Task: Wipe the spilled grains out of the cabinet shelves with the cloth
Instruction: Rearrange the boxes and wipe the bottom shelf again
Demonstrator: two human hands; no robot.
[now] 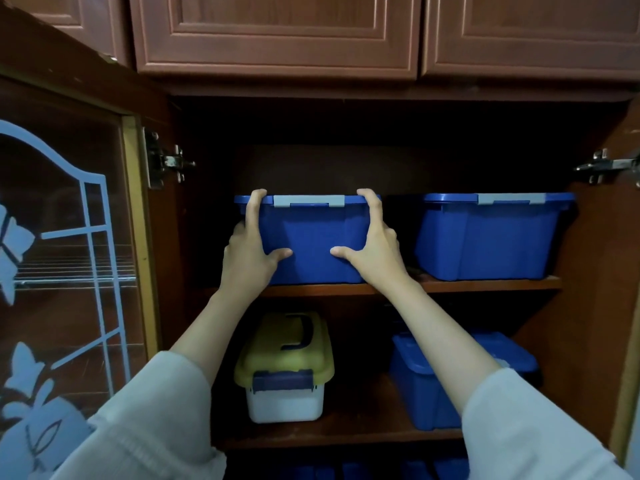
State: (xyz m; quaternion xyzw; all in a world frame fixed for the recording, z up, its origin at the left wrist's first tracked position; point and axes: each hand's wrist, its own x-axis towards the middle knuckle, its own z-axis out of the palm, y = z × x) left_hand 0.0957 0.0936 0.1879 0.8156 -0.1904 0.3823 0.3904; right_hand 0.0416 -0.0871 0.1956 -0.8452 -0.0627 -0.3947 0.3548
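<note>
A blue lidded storage box (311,237) stands at the left of the upper cabinet shelf (485,284). My left hand (251,251) grips its left side, fingers hooked over the lid edge and thumb on the front. My right hand (370,247) grips its right side the same way. No cloth and no grains show in this view; the shelf behind the box is dark.
A second blue box (491,237) sits to the right on the same shelf. Below stand a white box with a yellow lid (284,368) and another blue box (426,382). A glass-paned door (69,254) hangs open at left; closed cupboards (277,32) are above.
</note>
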